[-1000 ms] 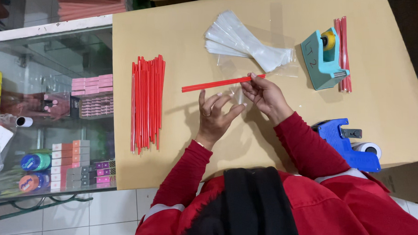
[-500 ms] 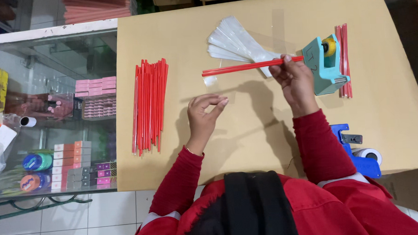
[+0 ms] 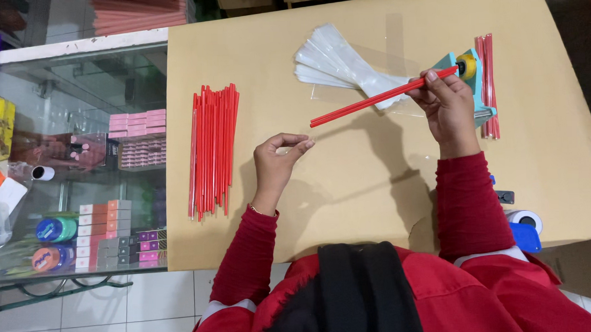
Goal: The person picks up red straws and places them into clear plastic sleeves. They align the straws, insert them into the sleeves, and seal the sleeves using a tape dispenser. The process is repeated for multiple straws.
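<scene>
My right hand (image 3: pixel 449 105) grips one end of a long thin red stick (image 3: pixel 365 103), whose tip reaches the teal tape dispenser (image 3: pixel 470 75) at the right. The stick slants down to the left over a fan of clear plastic sleeves (image 3: pixel 334 60). My left hand (image 3: pixel 277 160) hovers over the tan tabletop (image 3: pixel 349 203) with thumb and fingers curled close together, holding nothing I can see. A loose pile of red sticks (image 3: pixel 213 149) lies to the left of that hand. A small bundle of wrapped red sticks (image 3: pixel 488 81) lies beyond the dispenser.
A blue tape dispenser (image 3: pixel 523 227) sits at the table's near right edge. To the left stands a glass display case (image 3: pixel 79 160) with small pink and coloured boxes and tape rolls inside. White floor tiles show below.
My right hand has carried the red stick rightward and up to the teal dispenser. My left hand let go of it and has dropped back toward me.
</scene>
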